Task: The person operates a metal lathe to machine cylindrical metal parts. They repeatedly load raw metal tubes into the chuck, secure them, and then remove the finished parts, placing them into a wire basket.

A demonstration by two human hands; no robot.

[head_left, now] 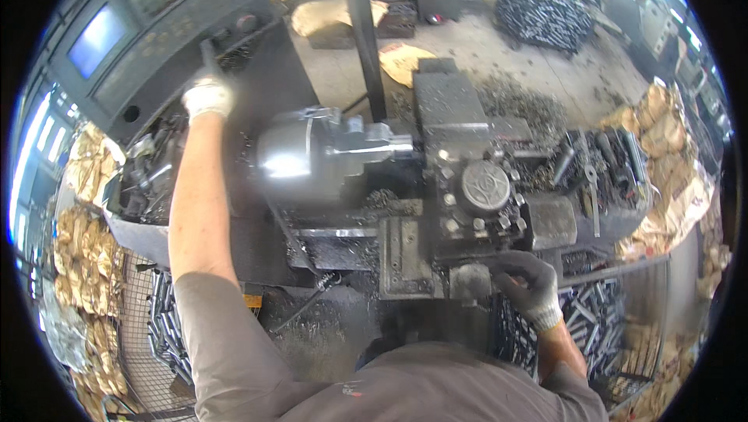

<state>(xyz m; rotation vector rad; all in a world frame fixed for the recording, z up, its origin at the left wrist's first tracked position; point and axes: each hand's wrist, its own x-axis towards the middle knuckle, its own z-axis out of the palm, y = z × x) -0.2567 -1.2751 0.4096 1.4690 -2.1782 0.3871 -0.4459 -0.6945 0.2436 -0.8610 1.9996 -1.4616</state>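
Note:
My left hand (209,98), in a whitish glove, is closed round a dark lever (209,56) on the headstock of a metal lathe; its fingers are mostly hidden and slightly smeared. Right of that forearm, the lathe's chuck (292,157) looks blurred, with a shiny metal part (382,146) reaching right from it. My right hand (531,286), in a dark-palmed glove with a pale cuff, has its fingers curled at the rim of a round handwheel (470,283) on the front of the carriage. Above it sits the tool post with its round cap (486,185).
Metal chips (530,114) lie behind the lathe. A wrench (594,196) and other tools rest at its right end, and more tools (144,180) fill a tray at left. Wire baskets (167,321) of metal rods stand below. Brown paper-wrapped bundles (662,149) flank the right side.

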